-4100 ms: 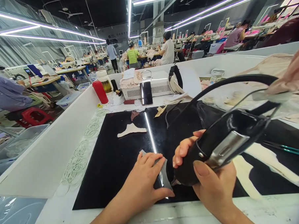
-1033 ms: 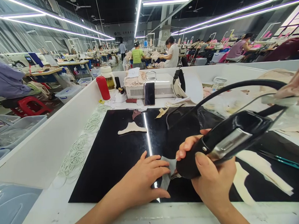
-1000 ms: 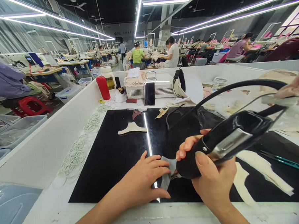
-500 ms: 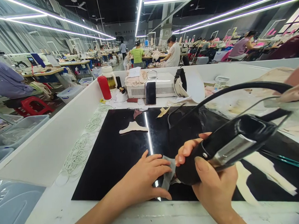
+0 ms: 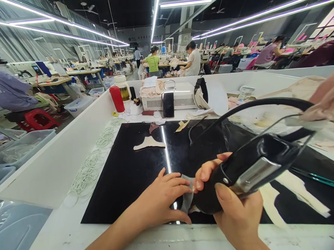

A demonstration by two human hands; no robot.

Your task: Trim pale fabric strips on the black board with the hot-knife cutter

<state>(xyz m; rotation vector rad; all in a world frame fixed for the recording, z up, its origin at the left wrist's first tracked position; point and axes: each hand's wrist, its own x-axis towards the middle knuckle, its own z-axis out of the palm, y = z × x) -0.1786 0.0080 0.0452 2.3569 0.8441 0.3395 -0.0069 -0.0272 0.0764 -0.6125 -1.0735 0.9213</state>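
Note:
My left hand (image 5: 164, 195) lies flat with fingers spread on the black board (image 5: 116, 178). Its fingertips touch the edge of a small grey cloth piece (image 5: 188, 197). Wrapped round a bulky black corded hand tool (image 5: 249, 165) with a silver metal strip, my right hand (image 5: 240, 214) tilts its rounded lower end down at the cloth's right side. That tool's working face is hidden. Cream fabric pieces (image 5: 272, 205) lie to the right of my right hand, and a cream cut piece (image 5: 149, 142) lies farther back.
Another person's hand (image 5: 330, 86) with beige fabric reaches in at the right edge. A black cable arches from the tool over the board. Behind stand a white vented box (image 5: 179, 98), a phone (image 5: 168, 104) and a red bottle (image 5: 116, 98). Pale green rings (image 5: 87, 174) line the left.
My right hand and the tool have shifted slightly left and down. My left hand stays in place. The other person's hand at the right has moved a little lower.

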